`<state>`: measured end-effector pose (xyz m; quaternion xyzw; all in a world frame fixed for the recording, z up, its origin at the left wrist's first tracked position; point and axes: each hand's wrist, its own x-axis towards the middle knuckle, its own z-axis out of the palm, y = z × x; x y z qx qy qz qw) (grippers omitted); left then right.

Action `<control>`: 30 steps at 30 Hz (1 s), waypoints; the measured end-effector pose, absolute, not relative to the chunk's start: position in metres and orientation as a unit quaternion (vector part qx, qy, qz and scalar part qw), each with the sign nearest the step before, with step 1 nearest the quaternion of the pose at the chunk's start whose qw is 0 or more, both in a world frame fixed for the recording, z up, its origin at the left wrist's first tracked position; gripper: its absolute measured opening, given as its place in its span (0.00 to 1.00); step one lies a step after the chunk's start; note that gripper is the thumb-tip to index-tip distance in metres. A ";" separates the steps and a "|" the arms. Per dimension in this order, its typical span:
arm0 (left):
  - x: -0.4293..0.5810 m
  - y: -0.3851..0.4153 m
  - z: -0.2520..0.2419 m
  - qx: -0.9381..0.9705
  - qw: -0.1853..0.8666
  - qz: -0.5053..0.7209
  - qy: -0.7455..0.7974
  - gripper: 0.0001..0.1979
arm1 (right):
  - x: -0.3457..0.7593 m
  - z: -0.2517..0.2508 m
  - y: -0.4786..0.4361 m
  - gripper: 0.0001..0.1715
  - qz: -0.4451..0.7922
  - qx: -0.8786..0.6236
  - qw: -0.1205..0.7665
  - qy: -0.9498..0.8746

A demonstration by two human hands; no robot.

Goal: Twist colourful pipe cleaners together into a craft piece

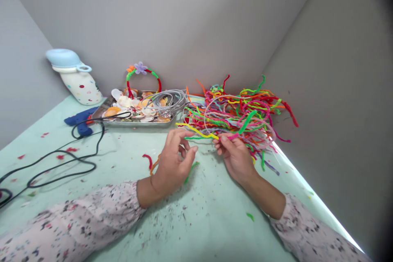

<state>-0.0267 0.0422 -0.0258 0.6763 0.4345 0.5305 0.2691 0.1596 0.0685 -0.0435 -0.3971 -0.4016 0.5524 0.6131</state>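
Observation:
Pinched in the fingers of my right hand (235,155) is a yellow pipe cleaner (198,131), its loose end pointing left. The same fingers hold a thin strip wrapped in pink and green fuzz (247,122), which sticks out up and to the right. A thin grey wire hoop (205,116) curves up behind this hand; whether it joins the strip I cannot tell. My left hand (175,159) is beside the yellow end, thumb and index finger apart, nothing visible between them. Under it lie red, orange and green pipe cleaner pieces (147,159).
A large heap of coloured pipe cleaners (227,114) lies behind my right hand. Left of it a metal tray (135,124) holds shells, grey wire hoops (168,100) and a decorated headband (159,82). Further left are a blue glue gun (80,118) with a black cord (96,147) and a white bottle (81,86).

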 end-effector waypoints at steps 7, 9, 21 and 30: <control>-0.025 0.045 -0.031 0.725 0.313 0.411 0.455 0.06 | 0.162 -0.036 0.065 0.14 0.680 -0.345 0.549 -0.342; -0.025 0.046 -0.032 0.718 0.301 0.411 0.474 0.04 | 0.161 -0.035 0.063 0.14 0.697 -0.343 0.526 -0.347; -0.025 0.044 -0.027 0.727 0.217 0.478 0.443 0.09 | 0.161 -0.036 0.064 0.16 0.722 -0.360 0.470 -0.359; -0.025 0.048 -0.026 0.739 0.240 0.466 0.423 0.03 | 0.160 -0.035 0.061 0.16 0.720 -0.366 0.449 -0.382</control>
